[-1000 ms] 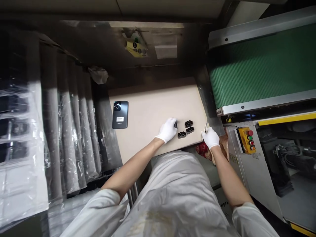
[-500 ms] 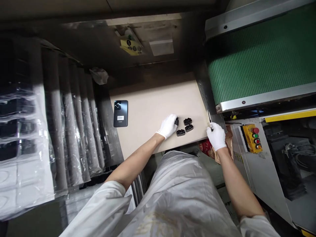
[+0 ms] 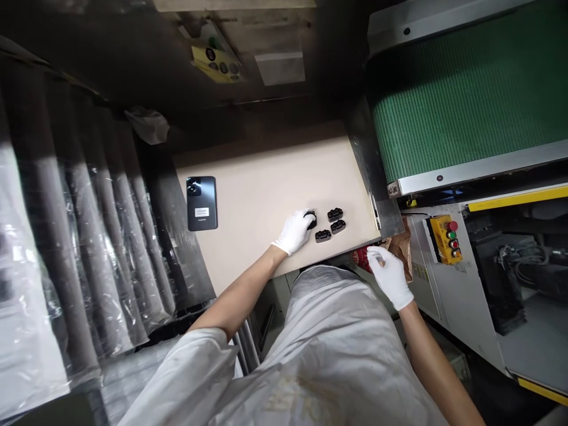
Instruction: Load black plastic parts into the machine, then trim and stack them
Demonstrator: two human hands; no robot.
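In the grip of our left hand point(image 3: 295, 232) we have a small black piece point(image 3: 312, 219), held at the fingertips over the pale board point(image 3: 266, 177). Our right hand point(image 3: 389, 272) is half open, with curved fingers, near the board's front right corner; we see nothing in it. Three similar pieces point(image 3: 338, 226) lie just beside the left hand. A thin tool point(image 3: 375, 211) lies at the board's right edge.
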